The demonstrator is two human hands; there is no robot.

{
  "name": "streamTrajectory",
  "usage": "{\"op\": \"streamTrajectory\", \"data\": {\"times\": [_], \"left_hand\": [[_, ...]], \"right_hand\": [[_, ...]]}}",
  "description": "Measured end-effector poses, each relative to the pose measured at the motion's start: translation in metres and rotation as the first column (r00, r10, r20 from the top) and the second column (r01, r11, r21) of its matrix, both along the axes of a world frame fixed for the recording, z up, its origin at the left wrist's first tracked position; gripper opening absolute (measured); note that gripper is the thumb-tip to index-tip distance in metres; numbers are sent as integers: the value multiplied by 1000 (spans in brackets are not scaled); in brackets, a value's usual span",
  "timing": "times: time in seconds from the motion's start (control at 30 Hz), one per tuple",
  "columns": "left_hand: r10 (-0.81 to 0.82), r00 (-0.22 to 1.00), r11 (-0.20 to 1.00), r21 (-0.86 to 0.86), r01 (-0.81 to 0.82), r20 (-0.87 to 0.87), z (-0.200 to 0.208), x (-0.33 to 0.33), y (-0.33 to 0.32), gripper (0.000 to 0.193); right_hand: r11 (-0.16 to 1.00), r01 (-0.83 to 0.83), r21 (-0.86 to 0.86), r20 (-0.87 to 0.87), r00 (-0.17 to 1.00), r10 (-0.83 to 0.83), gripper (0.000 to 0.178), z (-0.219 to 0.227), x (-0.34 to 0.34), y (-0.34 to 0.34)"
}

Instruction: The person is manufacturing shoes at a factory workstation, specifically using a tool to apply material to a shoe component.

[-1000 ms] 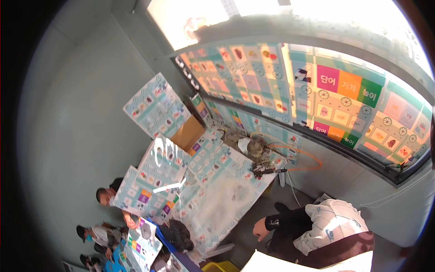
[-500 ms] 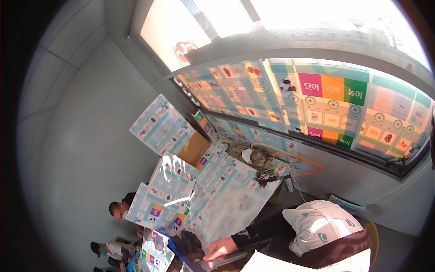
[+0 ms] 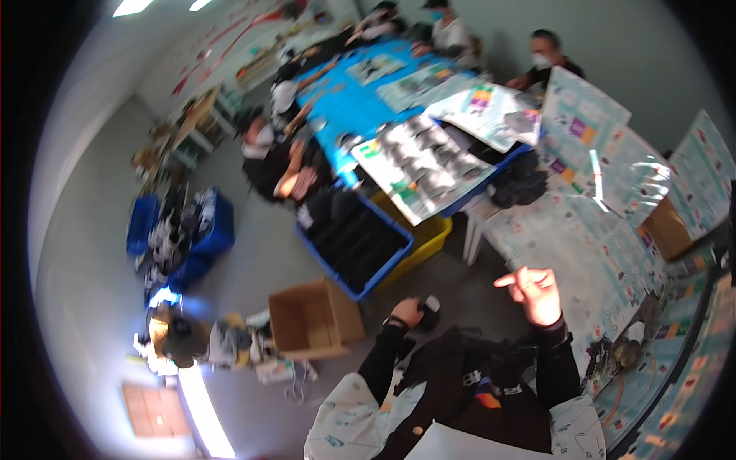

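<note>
My left hand is closed around a small black item with a pale end; its kind is too blurred to make out. It is held low over the floor, between an empty-looking cardboard box and the white-topped table. Raised over the near edge of that table, my right hand has its index finger stretched to the left and the other fingers loosely bent. Nothing shows in it.
A blue crate of black items rests on a yellow crate. Printed sheets with dark round pieces lie beyond. Several people sit around a blue-covered table. Blue bins stand at the left; upright printed boards at the right.
The view has swung far to the left, from the window wall to the room. My left hand with the black item is now visible. My right hand now shows raised, farther right in the picture.
</note>
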State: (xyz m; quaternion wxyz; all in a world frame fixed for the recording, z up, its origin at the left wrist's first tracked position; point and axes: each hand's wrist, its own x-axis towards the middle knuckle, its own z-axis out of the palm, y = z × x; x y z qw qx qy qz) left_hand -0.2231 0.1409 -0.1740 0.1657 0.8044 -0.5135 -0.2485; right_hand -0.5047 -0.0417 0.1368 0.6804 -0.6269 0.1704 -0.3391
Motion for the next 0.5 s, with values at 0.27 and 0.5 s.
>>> {"op": "streamTrajectory", "data": {"times": [0.27, 0.5], "left_hand": [[195, 981, 979, 59, -195, 1, -17, -5, 72, 25], [227, 974, 972, 70, -224, -30, -13, -6, 67, 24]], "right_hand": [[977, -193, 90, -109, 973, 202, 48, -14, 44, 8], [983, -168, 80, -82, 981, 174, 48, -9, 47, 3]]}}
